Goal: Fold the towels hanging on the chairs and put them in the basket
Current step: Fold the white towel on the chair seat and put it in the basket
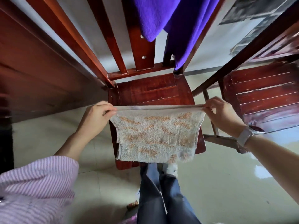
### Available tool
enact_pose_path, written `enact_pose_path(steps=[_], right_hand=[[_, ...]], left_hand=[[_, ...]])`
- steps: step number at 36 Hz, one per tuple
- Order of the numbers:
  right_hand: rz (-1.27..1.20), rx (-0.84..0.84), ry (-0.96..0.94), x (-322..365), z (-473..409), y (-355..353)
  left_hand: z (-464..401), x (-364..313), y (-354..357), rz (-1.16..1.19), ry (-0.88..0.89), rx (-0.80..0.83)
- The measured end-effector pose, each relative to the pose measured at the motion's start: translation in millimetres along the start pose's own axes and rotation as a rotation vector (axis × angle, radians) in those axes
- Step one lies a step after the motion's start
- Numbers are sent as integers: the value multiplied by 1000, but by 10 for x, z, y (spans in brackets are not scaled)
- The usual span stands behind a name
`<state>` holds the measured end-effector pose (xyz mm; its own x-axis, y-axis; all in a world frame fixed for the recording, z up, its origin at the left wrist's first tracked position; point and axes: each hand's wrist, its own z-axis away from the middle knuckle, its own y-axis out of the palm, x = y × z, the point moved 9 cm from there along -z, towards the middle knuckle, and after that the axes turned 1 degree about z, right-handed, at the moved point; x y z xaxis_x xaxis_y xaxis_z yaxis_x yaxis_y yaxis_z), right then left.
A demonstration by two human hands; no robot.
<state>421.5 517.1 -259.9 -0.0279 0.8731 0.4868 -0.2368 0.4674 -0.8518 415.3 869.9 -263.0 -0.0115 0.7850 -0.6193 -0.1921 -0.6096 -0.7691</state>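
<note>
The towel [156, 136], white terry with an orange pattern, hangs doubled over in the air above the front half of the chair [155, 92] seat. Its folded top edge runs taut and level between the two hands, and the two layers drop from there, the lower one reaching a little further down than the upper, past the seat's front edge. The left hand [95, 117] pinches the left end of that top edge between thumb and curled fingers; the right hand [220, 113] pinches the right end the same way, so the whole cloth lies between and below the grips. The towel's left side hangs just inside the seat's left edge, and its right side near the seat's right edge.

A watch [250, 132] with a pale strap sits on the right wrist, and a pink striped sleeve [37, 185] covers the left arm. Below the towel the person's legs in blue trousers [161, 196] stand at the seat's front edge.

Over the chair's back a purple towel [165, 18] is draped, its ends hanging down the slats toward the rear of the seat. A second chair [262, 94] stands just beside the first, to its right. The floor [218, 183] is pale and glossy. A small brown object [132, 205] lies on it by the left leg; what it is I cannot tell.
</note>
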Motion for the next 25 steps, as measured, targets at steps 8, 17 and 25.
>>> enact_pose_path(steps=[8, 17, 25], right_hand=[[168, -74, -163, 244, 126, -598], [112, -177, -201, 364, 188, -1172], [1, -228, -215, 455, 191, -1493]], left_hand=[[126, -465, -444, 15, 1, -146], [258, -987, -813, -132, 109, -249], [337, -1134, -1104, -17, 127, -355]])
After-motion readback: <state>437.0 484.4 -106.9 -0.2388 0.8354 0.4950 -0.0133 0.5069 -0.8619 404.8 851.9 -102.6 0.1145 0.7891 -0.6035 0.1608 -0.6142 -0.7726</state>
